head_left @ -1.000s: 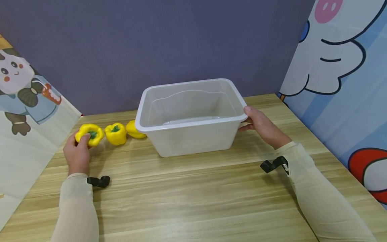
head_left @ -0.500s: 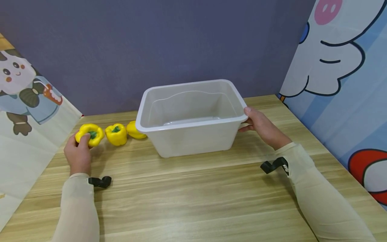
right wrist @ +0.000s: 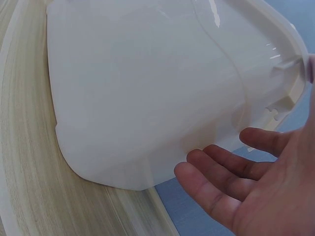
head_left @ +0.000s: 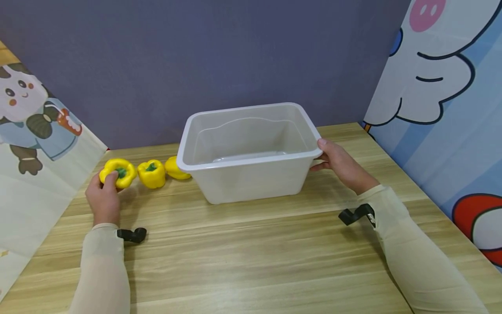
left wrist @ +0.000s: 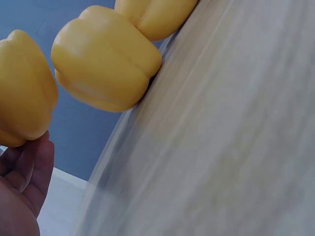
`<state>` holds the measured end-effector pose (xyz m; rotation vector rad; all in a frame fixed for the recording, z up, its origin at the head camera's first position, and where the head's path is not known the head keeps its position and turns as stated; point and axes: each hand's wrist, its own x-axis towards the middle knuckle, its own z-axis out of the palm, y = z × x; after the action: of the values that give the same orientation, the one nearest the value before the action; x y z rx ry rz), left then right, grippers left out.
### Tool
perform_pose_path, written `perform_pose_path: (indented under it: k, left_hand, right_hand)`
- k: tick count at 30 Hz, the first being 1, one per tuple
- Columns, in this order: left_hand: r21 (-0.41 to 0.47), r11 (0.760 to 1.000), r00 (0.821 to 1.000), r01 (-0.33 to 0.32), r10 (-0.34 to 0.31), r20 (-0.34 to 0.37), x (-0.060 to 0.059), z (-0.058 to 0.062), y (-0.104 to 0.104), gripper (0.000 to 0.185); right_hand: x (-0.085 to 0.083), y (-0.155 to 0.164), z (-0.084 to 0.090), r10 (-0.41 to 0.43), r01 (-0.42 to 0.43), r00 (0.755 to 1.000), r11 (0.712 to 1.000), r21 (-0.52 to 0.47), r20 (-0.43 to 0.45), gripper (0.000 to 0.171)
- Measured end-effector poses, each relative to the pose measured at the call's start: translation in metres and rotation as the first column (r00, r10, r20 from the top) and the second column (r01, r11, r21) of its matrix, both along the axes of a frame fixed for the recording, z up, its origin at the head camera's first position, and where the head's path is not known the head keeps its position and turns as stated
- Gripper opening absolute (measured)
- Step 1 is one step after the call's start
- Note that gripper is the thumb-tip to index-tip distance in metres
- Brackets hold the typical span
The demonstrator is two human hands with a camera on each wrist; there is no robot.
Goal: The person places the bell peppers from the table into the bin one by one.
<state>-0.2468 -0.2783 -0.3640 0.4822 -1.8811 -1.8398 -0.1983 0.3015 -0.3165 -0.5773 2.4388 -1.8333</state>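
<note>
We are barely advancing, left hand [head_left: 103, 198] pinching 1 lobed yellow pepper [head_left: 122, 172], right hand [head_left: 342, 164] gripping the rectangular white plastic tub [head_left: 252, 179].

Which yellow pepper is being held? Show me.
The leftmost pepper, gripped by the left hand; no hand touches the middle pepper or the rightmost pepper beside the white bin.

The left sleeve [head_left: 103, 274] and right sleeve [head_left: 425, 259] are long, pale cream and made of thin fabric; the right one shows soft creases along the forearm. A black bracket [head_left: 134, 235] with a rounded end projects from the left cuff. A stepped black bracket [head_left: 348, 216] projects from the right cuff, with a small silver-coloured part [head_left: 371, 218] at its base.
</note>
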Motion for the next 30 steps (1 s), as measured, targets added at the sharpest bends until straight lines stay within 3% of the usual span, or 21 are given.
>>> perform_pose_path:
  k: [4,14,24,30]
  left_hand:
    - [0.024,0.999,0.999,0.024,-0.024,-0.023,0.001,0.002,0.003,0.034]
    - [-0.018,0.999,0.999,0.045,-0.045,-0.028,0.0,0.009,0.006,0.033]
    - [-0.011,0.998,0.99,0.057,-0.058,-0.126,-0.004,0.011,0.009,0.027]
    - [-0.001,0.997,0.99,0.075,-0.075,-0.117,-0.004,0.013,0.011,0.026]
  right_hand:
    - [0.0,0.0,0.0,0.002,-0.002,1.0,1.0,0.001,-0.001,0.067]
    - [0.0,0.001,0.0,-0.012,0.012,1.0,1.0,0.004,-0.004,0.065]
    - [-0.001,0.0,0.0,-0.015,0.015,1.0,1.0,0.004,0.003,0.067]
    - [0.0,-0.001,0.0,-0.01,0.01,1.0,1.0,0.008,0.004,0.067]
